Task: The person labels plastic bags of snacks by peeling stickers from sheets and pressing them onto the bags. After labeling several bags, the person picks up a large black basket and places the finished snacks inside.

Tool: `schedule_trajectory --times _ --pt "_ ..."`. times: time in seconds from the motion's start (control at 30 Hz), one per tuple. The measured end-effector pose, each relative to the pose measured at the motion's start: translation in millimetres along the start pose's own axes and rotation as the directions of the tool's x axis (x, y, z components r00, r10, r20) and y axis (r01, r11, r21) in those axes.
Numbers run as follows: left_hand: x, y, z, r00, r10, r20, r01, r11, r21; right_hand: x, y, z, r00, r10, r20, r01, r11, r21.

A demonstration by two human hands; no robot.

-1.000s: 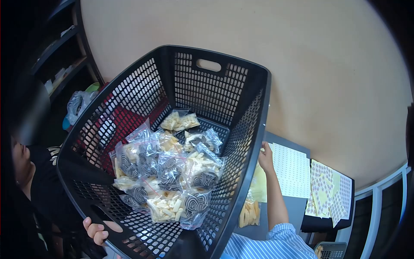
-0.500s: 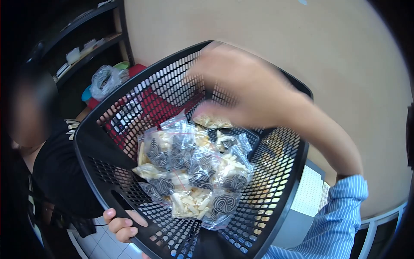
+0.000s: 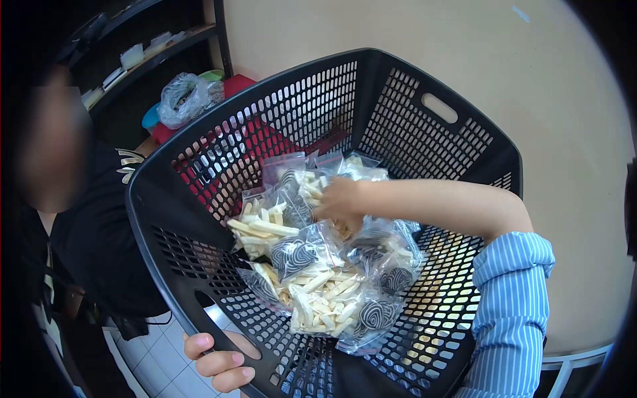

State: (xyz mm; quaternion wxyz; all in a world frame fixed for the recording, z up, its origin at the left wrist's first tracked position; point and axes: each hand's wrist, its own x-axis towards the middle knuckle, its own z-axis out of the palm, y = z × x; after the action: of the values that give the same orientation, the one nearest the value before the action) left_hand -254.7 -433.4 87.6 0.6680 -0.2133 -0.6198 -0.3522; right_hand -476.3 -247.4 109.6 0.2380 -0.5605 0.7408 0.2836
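Observation:
A black plastic laundry-style basket [image 3: 162, 265] with slotted walls fills the middle of the view, tilted toward me. My left hand [image 3: 219, 363] is closed around its rim at the lower left handle hole. Inside lies a heap of clear zip bags; some hold pale yellow sticks [image 3: 325, 302], others black-and-white spiral pieces [image 3: 379, 312]. My right hand [image 3: 342, 202] reaches in from the right, its fingers curled down together on the bags in the middle of the heap. Brownish contents show just under the fingers; the fingertips are hidden, so I cannot tell what they grip.
At left stands a person in black [image 3: 99, 245], close to the basket's rim. Behind are a dark shelf [image 3: 169, 60] with small containers and a plastic bag [image 3: 182, 99] on a red surface [image 3: 237, 84]. A beige wall [image 3: 564, 132] rises at the right.
My right hand has dropped from a blurred position high over the basket onto the bags. The basket appears further right in view, and some bags in the heap have shifted. My left hand keeps its grip.

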Motion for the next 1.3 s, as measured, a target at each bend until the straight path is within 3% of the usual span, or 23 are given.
schedule_trajectory --times 0.03,0.07,0.1,0.17,0.2,0.3,0.37,0.4,0.47,0.5,0.57,0.63,0.7,0.77,0.8,0.87,0.9,0.97,1.03,1.1,1.13,1.17,1.3 --pt "-1 -3 -3 1.000 0.011 0.003 -0.011 0.999 -0.036 -2 20 14 0.994 -0.046 0.102 0.038 0.996 0.085" --pt "-1 -4 -4 1.000 0.016 0.004 -0.016 0.999 -0.040 -6 44 31 0.999 0.020 -0.040 -0.001 0.897 0.442" --pt "4 -2 0 0.999 0.026 0.025 -0.025 0.999 -0.046 -11 67 49 0.981 0.131 -0.146 0.020 0.674 0.738" --pt "5 -2 0 0.999 0.035 0.041 -0.032 0.998 -0.059 -28 103 67 0.858 0.417 -0.302 -0.090 0.700 0.709" --pt "1 -6 -5 0.997 0.053 0.056 -0.050 0.997 -0.052 -26 108 76 0.854 0.425 -0.301 -0.097 0.698 0.710" --pt "3 -3 5 1.000 0.004 -0.004 -0.004 1.000 0.006 -18 105 90 0.921 0.381 -0.084 -0.241 0.725 0.645" --pt "4 -3 7 1.000 0.016 -0.012 -0.016 1.000 0.001 4 83 93 0.882 0.245 0.403 -0.470 0.526 0.709" --pt "5 -2 8 1.000 0.021 -0.011 -0.021 1.000 -0.005 17 76 106 0.881 0.246 0.403 -0.471 0.520 0.713" --pt "6 0 11 1.000 0.026 -0.014 -0.026 1.000 -0.007 44 73 129 0.935 0.339 -0.099 -0.203 0.744 0.637" --pt "7 0 11 0.999 0.029 -0.012 -0.030 1.000 -0.007 44 70 119 0.935 0.341 -0.100 -0.202 0.741 0.640" --pt "8 2 13 0.999 0.034 -0.011 -0.034 0.999 -0.004 47 65 98 0.931 0.258 -0.256 0.157 0.350 0.923" --pt "8 3 13 0.999 0.035 -0.017 -0.035 0.999 0.001 61 66 98 0.884 0.307 -0.352 0.269 0.283 0.921" --pt "7 3 14 0.999 0.037 -0.020 -0.038 0.999 -0.001 37 40 49 0.880 0.445 -0.165 0.104 0.157 0.982" --pt "7 2 15 0.999 0.044 -0.023 -0.044 0.999 -0.006 43 44 46 0.888 0.416 -0.196 0.023 0.386 0.922" --pt "7 3 16 0.999 0.046 -0.023 -0.046 0.999 -0.008 45 48 48 0.887 0.420 -0.195 0.022 0.381 0.924" --pt "7 3 16 0.998 0.051 -0.028 -0.051 0.999 -0.006 49 54 52 0.959 0.281 0.036 -0.044 0.023 0.999" --pt "7 3 16 0.998 0.051 -0.026 -0.051 0.999 -0.009 48 54 58 0.960 0.279 0.035 -0.043 0.023 0.999" --pt "7 3 17 0.998 0.054 -0.028 -0.054 0.999 -0.003 37 48 62 0.967 0.168 -0.190 0.240 -0.364 0.900" --pt "8 3 17 0.998 0.056 -0.029 -0.056 0.998 -0.005 45 47 65 0.960 0.203 -0.195 0.247 -0.277 0.929" --pt "9 3 19 0.998 0.061 -0.031 -0.062 0.998 -0.007 44 40 51 0.936 0.286 0.206 -0.233 0.065 0.970" --pt "10 4 19 0.997 0.062 -0.035 -0.062 0.998 -0.003 39 32 48 0.957 0.227 0.179 -0.146 -0.155 0.977" --pt "10 4 19 0.997 0.063 -0.036 -0.063 0.998 0.003 44 21 46 0.967 0.193 0.165 -0.122 -0.217 0.968" --pt "10 4 20 0.997 0.072 -0.030 -0.072 0.997 0.006 58 -11 15 0.965 0.253 0.071 -0.050 -0.087 0.995"
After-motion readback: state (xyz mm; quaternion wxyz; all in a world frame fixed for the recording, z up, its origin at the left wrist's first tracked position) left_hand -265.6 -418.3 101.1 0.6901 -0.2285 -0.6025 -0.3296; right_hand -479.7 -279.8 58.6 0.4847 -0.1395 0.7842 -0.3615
